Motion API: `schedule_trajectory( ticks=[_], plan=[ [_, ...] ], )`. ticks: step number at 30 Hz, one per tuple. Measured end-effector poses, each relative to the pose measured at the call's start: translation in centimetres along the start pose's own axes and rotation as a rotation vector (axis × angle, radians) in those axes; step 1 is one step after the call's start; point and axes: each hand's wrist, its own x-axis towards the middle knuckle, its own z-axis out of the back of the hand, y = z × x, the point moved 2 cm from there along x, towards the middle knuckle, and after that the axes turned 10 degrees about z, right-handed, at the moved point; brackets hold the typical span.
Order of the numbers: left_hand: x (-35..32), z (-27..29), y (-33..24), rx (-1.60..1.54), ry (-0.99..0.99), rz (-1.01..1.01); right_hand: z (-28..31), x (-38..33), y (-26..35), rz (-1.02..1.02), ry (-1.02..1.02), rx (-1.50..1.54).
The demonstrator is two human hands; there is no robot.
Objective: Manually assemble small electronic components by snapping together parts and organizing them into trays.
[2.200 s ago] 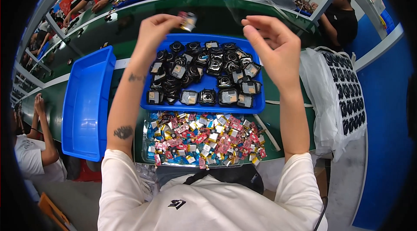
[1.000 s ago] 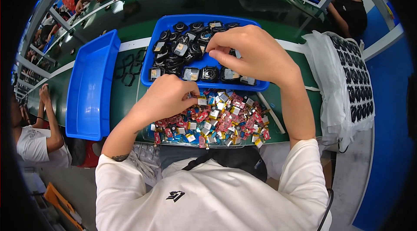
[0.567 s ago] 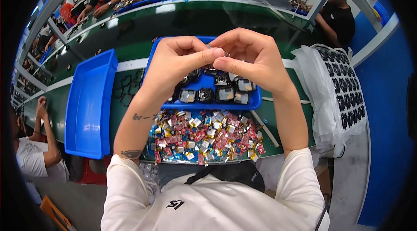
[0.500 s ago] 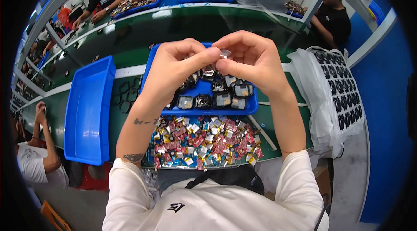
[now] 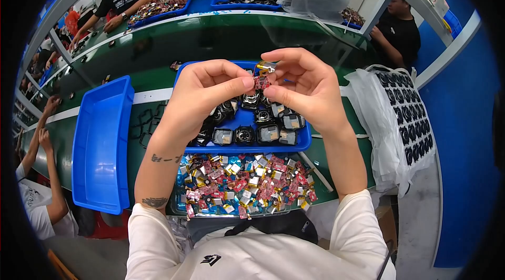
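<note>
Pinched between the thumb and fingers of my left hand (image 5: pixel 213 88) is a small red circuit board (image 5: pixel 261 82). My right hand (image 5: pixel 307 82) grips its other side, with a silver and yellow battery (image 5: pixel 267 66) by its fingers. Both hands are over a blue tray (image 5: pixel 247 149) of black watch cases (image 5: pixel 244 135), some showing a grey inner face. On the near side of that tray lies a heap of red circuit boards with silver batteries (image 5: pixel 252 182), in a shallow clear tray whose edge barely shows.
Left stands another blue tray (image 5: pixel 102 148), with black frames (image 5: pixel 144 122) beside it. Rows of black cases (image 5: pixel 411 117) in white plastic lie right. A pale strip (image 5: pixel 315 170) rests by the heap. Beyond the green belt (image 5: pixel 210 35), other people work at trays; another's hands (image 5: pixel 46 138) are far left.
The piece in my hands has turned: its red board face now shows where a pale part showed before. My hands sit slightly lower in the picture, and the whole view has shifted a little.
</note>
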Motion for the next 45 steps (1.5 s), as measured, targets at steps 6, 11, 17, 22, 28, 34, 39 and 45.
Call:
schedule_trajectory(
  ticks=[6,11,17,22,28,34,39,45],
  plan=[
    [-0.3,0.1,-0.6,0.14,-0.059,-0.015,0.5,0.1,0.0,0.003,0.057,-0.039],
    [-0.5,-0.3,-0.7,0.19,-0.162,-0.138,-0.2,-0.1,-0.5,-0.028,0.048,-0.032],
    [-0.8,-0.9,-0.7,0.156,-0.154,-0.19,-0.2,-0.5,0.4,-0.139,0.069,-0.253],
    [-0.9,-2.0,-0.1,0.661,-0.349,-0.464,-0.1,-0.4,0.2,0.221,-0.064,-0.609],
    [-0.8,-2.9,1.3,1.186,-0.326,-0.59,-1.1,-0.7,-0.8,0.312,0.161,-0.738],
    [-0.6,-2.9,1.8,1.151,-0.222,-0.459,-0.8,-0.9,-0.7,0.293,0.338,-0.773],
    [-0.4,-3.1,2.2,1.076,-0.212,-0.435,0.2,-0.5,-1.0,0.227,0.385,-0.693],
    [0.2,-2.0,1.4,0.713,-0.224,-0.338,0.2,0.0,-1.3,0.107,0.092,-0.252]
  ],
)
